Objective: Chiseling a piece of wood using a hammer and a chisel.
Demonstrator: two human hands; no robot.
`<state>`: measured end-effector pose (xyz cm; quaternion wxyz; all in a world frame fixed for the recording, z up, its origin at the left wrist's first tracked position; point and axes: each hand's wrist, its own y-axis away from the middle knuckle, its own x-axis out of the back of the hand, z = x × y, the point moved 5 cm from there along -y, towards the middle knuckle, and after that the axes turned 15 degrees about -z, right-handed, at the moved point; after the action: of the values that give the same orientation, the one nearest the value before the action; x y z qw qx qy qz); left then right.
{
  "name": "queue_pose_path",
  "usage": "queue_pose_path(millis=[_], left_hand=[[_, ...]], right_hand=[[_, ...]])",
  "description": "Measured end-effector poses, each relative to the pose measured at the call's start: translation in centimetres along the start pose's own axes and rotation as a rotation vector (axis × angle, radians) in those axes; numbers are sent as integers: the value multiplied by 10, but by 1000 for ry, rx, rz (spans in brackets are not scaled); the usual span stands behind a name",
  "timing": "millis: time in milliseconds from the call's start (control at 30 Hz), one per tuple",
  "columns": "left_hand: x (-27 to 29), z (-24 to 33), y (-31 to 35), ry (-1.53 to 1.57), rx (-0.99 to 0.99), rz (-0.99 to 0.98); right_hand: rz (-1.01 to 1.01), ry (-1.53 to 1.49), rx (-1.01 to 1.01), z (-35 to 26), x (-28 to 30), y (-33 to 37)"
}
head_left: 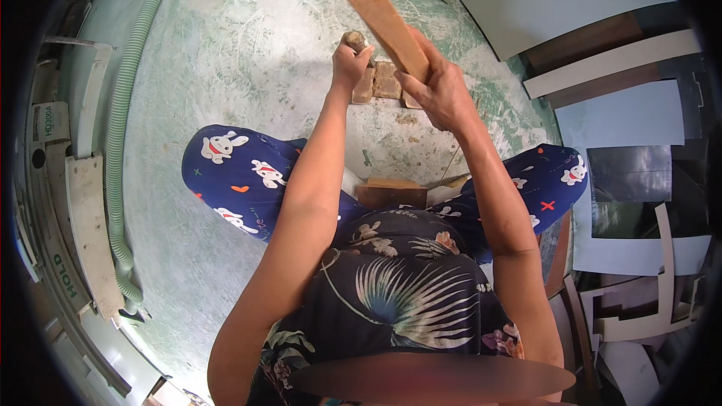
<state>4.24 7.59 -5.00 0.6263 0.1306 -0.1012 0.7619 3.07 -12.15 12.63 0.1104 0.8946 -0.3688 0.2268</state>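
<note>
Seated worker seen from above, both hands in front of the body over a scuffed green-and-white floor (248, 68). The left hand (351, 68) is closed around a round-ended brown handle (355, 40), whose top shows above the fist; its lower end is largely hidden, so what it belongs to cannot be told. The right hand (440, 90) is wrapped around the near end of a flat wooden bar (372, 11), thumb on one side; the bar slants up and to the left, its far end cut off by the upper edge of the view. Just beyond and beneath the hands, small wooden blocks (387, 81) lie side by side on the floor, the rightmost partly covered by the right hand. A larger wooden block (391, 195) lies between the legs, in blue patterned trousers (244, 180). At left runs a ribbed green hose (124, 120); at right lie pale panels (560, 4).
</note>
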Motion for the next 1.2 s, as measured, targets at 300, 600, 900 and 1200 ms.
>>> queue_pose_path(millis=[300,600,900,1200], left_hand=[[-4,6,9,4,109,112],[11,-19,5,-92,56,315],[19,-60,13,655,484,397],[11,-23,7,466,338,112]], right_hand=[[-270,327,-234,6,-13,-12],[-261,258,-263,11,-11,-7],[-75,120,-410,84,32,42],[-17,85,-521,115,34,56]])
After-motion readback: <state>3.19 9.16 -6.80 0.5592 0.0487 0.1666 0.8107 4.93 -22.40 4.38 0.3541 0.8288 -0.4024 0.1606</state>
